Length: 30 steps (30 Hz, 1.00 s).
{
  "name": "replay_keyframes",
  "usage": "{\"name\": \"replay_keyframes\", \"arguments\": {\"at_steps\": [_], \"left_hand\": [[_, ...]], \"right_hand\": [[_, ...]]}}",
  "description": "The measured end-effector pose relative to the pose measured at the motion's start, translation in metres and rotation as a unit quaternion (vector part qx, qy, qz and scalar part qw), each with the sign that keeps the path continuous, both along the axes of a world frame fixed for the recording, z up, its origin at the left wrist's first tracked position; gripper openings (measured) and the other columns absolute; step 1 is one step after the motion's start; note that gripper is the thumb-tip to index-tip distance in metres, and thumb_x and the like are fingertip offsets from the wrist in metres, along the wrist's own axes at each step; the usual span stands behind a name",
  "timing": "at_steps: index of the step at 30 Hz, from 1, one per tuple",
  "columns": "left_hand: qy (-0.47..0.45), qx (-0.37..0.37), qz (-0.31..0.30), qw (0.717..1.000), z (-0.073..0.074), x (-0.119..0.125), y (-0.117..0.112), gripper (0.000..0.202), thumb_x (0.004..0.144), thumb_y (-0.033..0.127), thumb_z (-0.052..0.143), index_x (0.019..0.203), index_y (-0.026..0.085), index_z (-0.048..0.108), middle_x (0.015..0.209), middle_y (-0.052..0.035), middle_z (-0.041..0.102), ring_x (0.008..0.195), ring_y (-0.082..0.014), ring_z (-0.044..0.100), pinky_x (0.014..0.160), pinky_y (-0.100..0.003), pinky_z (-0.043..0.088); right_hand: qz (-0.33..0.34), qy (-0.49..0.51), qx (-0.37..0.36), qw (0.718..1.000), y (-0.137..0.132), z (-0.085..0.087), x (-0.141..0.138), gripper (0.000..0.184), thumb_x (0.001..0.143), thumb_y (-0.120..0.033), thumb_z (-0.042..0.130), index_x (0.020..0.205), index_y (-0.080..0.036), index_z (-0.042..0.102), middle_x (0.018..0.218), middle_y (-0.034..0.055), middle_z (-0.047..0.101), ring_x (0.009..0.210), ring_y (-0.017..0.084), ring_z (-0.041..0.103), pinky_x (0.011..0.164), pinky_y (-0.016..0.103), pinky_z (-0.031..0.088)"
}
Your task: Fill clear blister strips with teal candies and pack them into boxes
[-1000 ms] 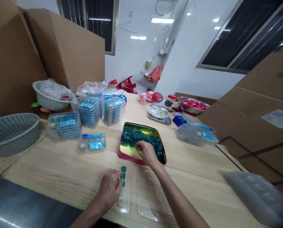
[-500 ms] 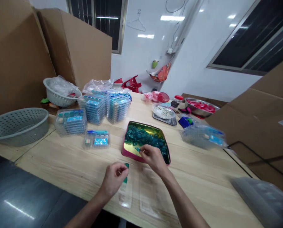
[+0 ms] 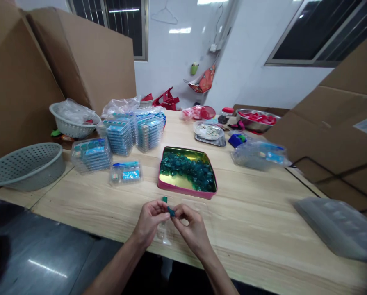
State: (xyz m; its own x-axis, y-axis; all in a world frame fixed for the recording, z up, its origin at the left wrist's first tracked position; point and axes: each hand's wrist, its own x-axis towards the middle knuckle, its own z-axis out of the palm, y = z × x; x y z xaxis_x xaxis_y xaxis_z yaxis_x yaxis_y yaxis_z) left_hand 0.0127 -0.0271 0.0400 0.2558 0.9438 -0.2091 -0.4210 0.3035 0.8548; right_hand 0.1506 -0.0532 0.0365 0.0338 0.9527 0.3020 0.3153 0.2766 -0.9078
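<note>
Above the table's front part, my two hands meet at a small dark teal piece [image 3: 171,211], glossy and too small to name further. My right hand [image 3: 192,227] pinches it between thumb and fingertips. My left hand [image 3: 151,219] is closed too, its fingertips against the piece's other side. Below them lies a clear plastic blister tray [image 3: 165,238], partly hidden by the hands, with a green piece [image 3: 165,199] at its far end. A second clear tray [image 3: 201,207] lies beside it. Just beyond stands a pink-rimmed tin [image 3: 183,191] with a gold inside, holding many teal pieces [image 3: 189,168].
One filled clear pack [image 3: 126,173] lies left of the tin, near stacked packs [image 3: 92,155]. A grey basket [image 3: 26,166] stands far left. Bagged packs [image 3: 258,155] and a plate [image 3: 209,132] are at right. Cardboard [image 3: 327,119] borders the table.
My right hand has left the tin with a teal piece and come back towards me to meet my left hand over the clear tray. The camera view has shifted slightly.
</note>
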Motion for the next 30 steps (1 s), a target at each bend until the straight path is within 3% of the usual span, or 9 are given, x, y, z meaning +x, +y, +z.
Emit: {"name": "replay_keyframes", "arguments": {"at_steps": [7, 11, 16, 22, 30], "left_hand": [[-0.009, -0.019, -0.009, 1.0, -0.007, -0.005, -0.004, 0.014, 0.053, 0.012, 0.074, 0.064, 0.013, 0.065, 0.066, -0.0005, 0.063, 0.061, -0.0089, 0.051, 0.061, -0.021, 0.038], [-0.001, -0.005, 0.003, 1.0, -0.009, -0.005, -0.005, 0.012, 0.052, 0.013, 0.075, 0.059, 0.013, 0.066, 0.068, -0.0016, 0.064, 0.067, -0.0115, 0.054, 0.068, -0.023, 0.04], [0.015, 0.055, 0.006, 0.998, -0.009, -0.014, -0.002, 0.008, 0.057, 0.009, 0.072, 0.06, 0.014, 0.067, 0.07, -0.0016, 0.063, 0.073, -0.013, 0.055, 0.072, -0.023, 0.041], [0.059, 0.118, -0.085, 0.988, -0.007, -0.025, 0.004, 0.004, 0.062, 0.01, 0.069, 0.064, 0.013, 0.068, 0.07, -0.0036, 0.063, 0.069, -0.0134, 0.056, 0.067, -0.023, 0.042], [0.098, 0.095, -0.098, 0.986, -0.008, -0.028, 0.005, 0.006, 0.059, 0.009, 0.067, 0.061, 0.013, 0.063, 0.068, -0.003, 0.063, 0.065, -0.0129, 0.057, 0.064, -0.023, 0.042]], "right_hand": [[-0.056, -0.036, 0.08, 0.995, -0.007, -0.003, -0.009, 0.019, 0.074, -0.009, 0.053, 0.061, -0.021, 0.048, 0.067, 0.0012, 0.057, 0.066, 0.016, 0.056, 0.061, 0.027, 0.043], [-0.073, -0.02, 0.084, 0.994, -0.01, -0.005, -0.012, 0.018, 0.075, -0.011, 0.055, 0.062, -0.022, 0.05, 0.071, 0.0025, 0.06, 0.07, 0.017, 0.058, 0.065, 0.028, 0.045], [0.025, 0.106, -0.043, 0.993, -0.011, -0.002, -0.004, 0.013, 0.076, -0.022, 0.062, 0.064, -0.02, 0.059, 0.082, 0.0059, 0.067, 0.079, 0.02, 0.062, 0.071, 0.03, 0.048], [0.095, 0.263, -0.199, 0.939, -0.005, -0.006, 0.002, 0.017, 0.063, -0.028, 0.079, 0.07, -0.019, 0.066, 0.068, 0.0, 0.064, 0.062, 0.012, 0.057, 0.06, 0.023, 0.044], [0.125, 0.261, -0.25, 0.924, -0.005, -0.002, -0.003, 0.025, 0.058, -0.026, 0.082, 0.072, -0.018, 0.064, 0.065, -0.0035, 0.059, 0.057, 0.008, 0.052, 0.056, 0.02, 0.04]]}}
